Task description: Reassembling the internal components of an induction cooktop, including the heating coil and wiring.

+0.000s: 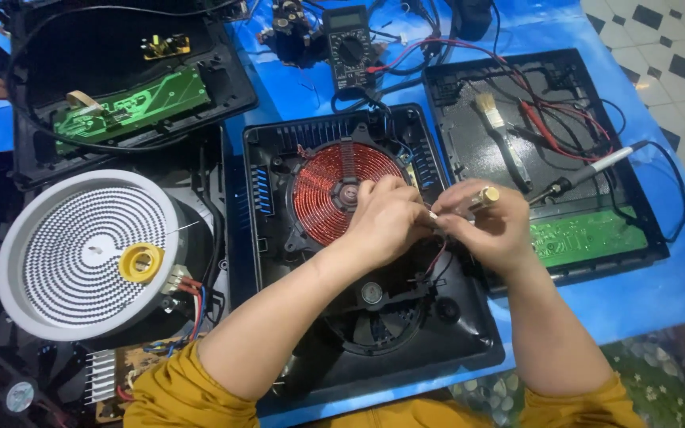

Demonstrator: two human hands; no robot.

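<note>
Screwdriver (pixel 481 198), brass-capped, is clenched in the right hand (pixel 487 226), just right of the copper coil (pixel 334 186) in the open cooker base (pixel 279 261); thin wires (pixel 436 257) are pinched in the left hand (pixel 386 218) grip.

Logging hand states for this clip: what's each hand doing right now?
Left hand: fingers curled over the copper coil; hold cannot be told.
Right hand: closed on a brass-tipped tool.

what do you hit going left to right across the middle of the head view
white round heating plate → yellow ring → copper coil → left hand → right hand → green circuit board
</note>
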